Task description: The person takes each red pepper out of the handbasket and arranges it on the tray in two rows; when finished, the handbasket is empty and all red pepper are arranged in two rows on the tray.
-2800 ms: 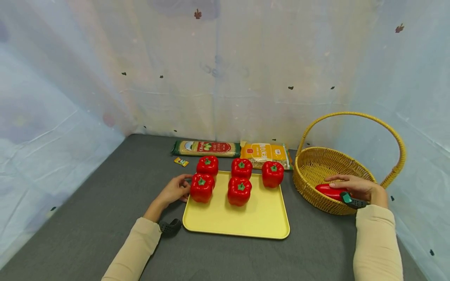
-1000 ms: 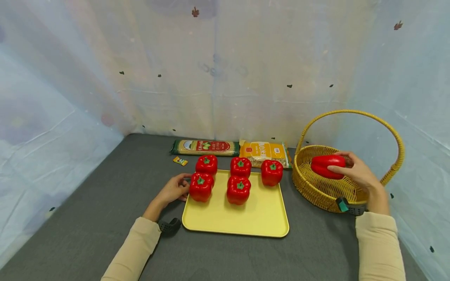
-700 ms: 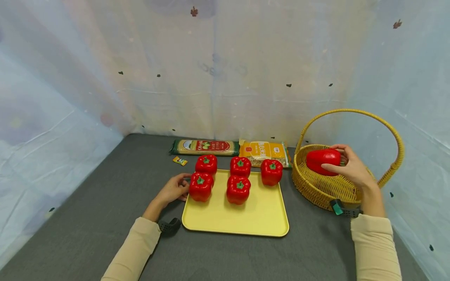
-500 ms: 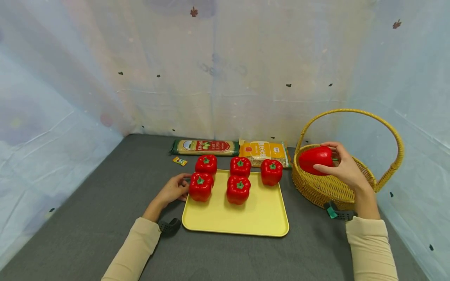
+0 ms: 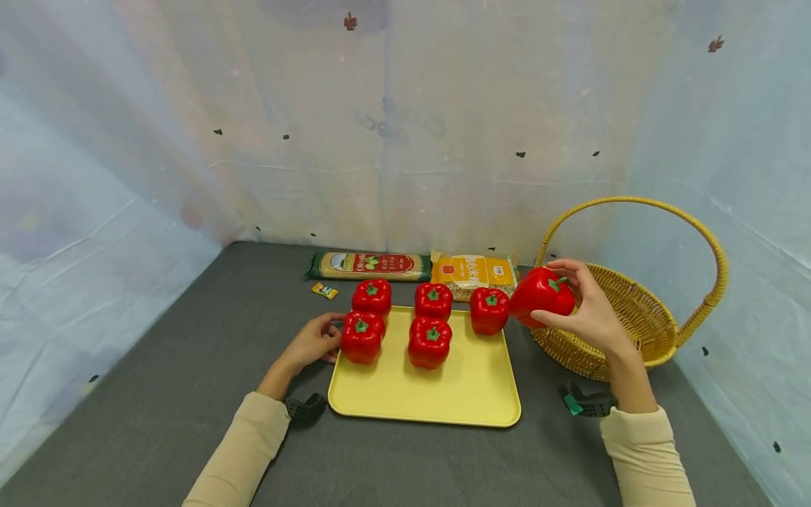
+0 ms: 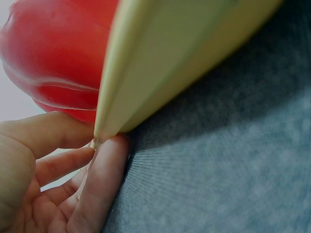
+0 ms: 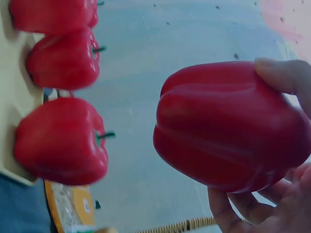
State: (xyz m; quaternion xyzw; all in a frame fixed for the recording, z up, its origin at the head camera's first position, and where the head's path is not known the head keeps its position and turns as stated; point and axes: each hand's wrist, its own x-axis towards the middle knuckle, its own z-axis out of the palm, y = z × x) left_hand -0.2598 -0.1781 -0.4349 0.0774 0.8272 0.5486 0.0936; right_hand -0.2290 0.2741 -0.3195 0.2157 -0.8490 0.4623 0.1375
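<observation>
In the head view my right hand [image 5: 586, 313] grips a red bell pepper [image 5: 541, 296] in the air between the basket and the tray. Its green stem points toward the palm. In the right wrist view the thumb and fingers hold opposite sides of that pepper [image 7: 228, 128]. My left hand [image 5: 313, 340] pinches the left edge of the yellow tray [image 5: 469, 394], and the left wrist view has the tray rim [image 6: 109, 87] between its digits. Several more red peppers stand stem up on the tray, one [image 5: 363, 339] right beside the left hand.
At the right stands a yellow wicker basket [image 5: 652, 324] with a tall arched handle. Behind the tray lie a long noodle pack [image 5: 374, 266] and an orange bag [image 5: 472, 271]. A small yellow sachet [image 5: 325, 290] is at the back left. White curtains surround the grey table.
My right hand has lifted the red bell pepper out of the basket and moved it left toward the tray, turning the stem more into view. My left hand has stayed at the tray edge.
</observation>
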